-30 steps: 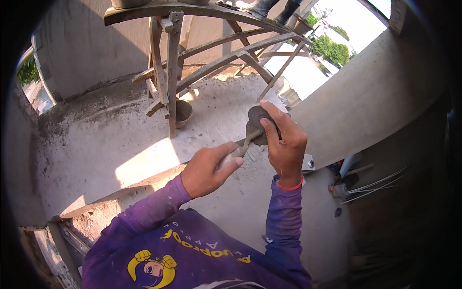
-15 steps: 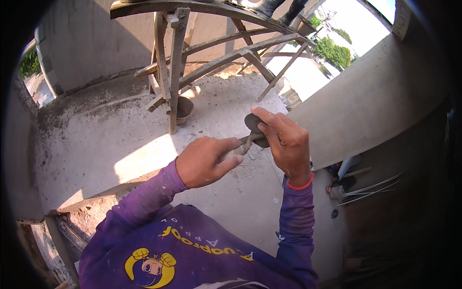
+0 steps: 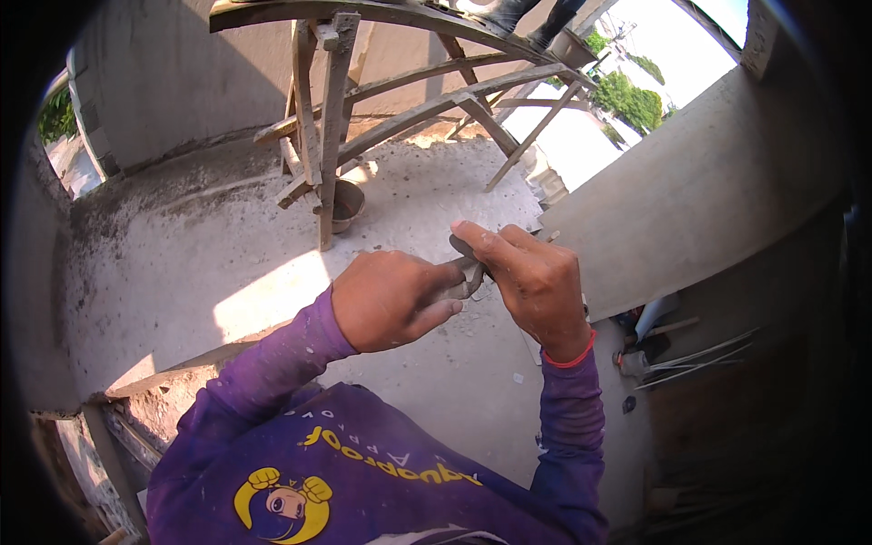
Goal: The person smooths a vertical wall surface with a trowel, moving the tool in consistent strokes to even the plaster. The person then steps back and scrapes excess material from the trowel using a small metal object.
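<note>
My left hand is closed around the handle of a small mortar-caked hand tool. The tool has a bent grey neck and looks like a trowel, though most of it is covered by my fingers. At its far end, my right hand pinches a dark, flat, rounded part, with the thumb and fingers pressed on it. Whether that dark part is the tool's blade or a separate piece I cannot tell. Both hands meet in front of my chest, above the dusty floor.
A wooden trestle scaffold stands ahead, with another person's dark boots on its top. Beneath it is a bucket. A smooth grey slab rises at right, near thin rods. A low ledge runs along the left.
My right hand has turned and lowered slightly, so the dark flat part shows less broadly and lies closer to my left hand. My left hand has barely moved.
</note>
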### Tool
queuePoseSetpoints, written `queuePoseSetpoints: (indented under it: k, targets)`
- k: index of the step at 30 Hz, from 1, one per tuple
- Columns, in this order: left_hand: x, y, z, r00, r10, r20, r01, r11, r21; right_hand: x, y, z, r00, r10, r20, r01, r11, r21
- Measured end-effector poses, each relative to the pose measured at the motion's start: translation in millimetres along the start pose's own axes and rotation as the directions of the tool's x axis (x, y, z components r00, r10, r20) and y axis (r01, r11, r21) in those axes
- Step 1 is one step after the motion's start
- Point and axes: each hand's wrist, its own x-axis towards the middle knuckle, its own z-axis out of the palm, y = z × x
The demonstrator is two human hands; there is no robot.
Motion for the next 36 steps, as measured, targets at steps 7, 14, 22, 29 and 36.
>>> queuePoseSetpoints:
  k: [7,14,22,29,36]
  targets:
    - [1,8,-2,0.996,-0.069,-0.052,0.072,0.996,0.048,-7,8,-6,0.957,0.021,-0.291,-0.044,0.996,-0.072]
    - [5,3,-6,0.998,-0.013,-0.058,0.017,0.998,0.059,-9,5,1,0.994,-0.079,-0.076,0.064,0.982,-0.177]
    - [9,5,-16,0.998,-0.026,-0.061,0.031,0.996,0.088,-7,7,-6,0.987,-0.106,-0.123,0.063,0.949,-0.31]
    - [7,4,-10,1.0,0.003,-0.004,-0.003,0.994,0.109,0,1,12,0.987,-0.157,-0.033,0.145,0.962,-0.23]
    - [6,4,-14,0.994,-0.049,-0.098,0.061,0.989,0.132,-9,11,-5,0.977,-0.067,-0.202,0.007,0.959,-0.283]
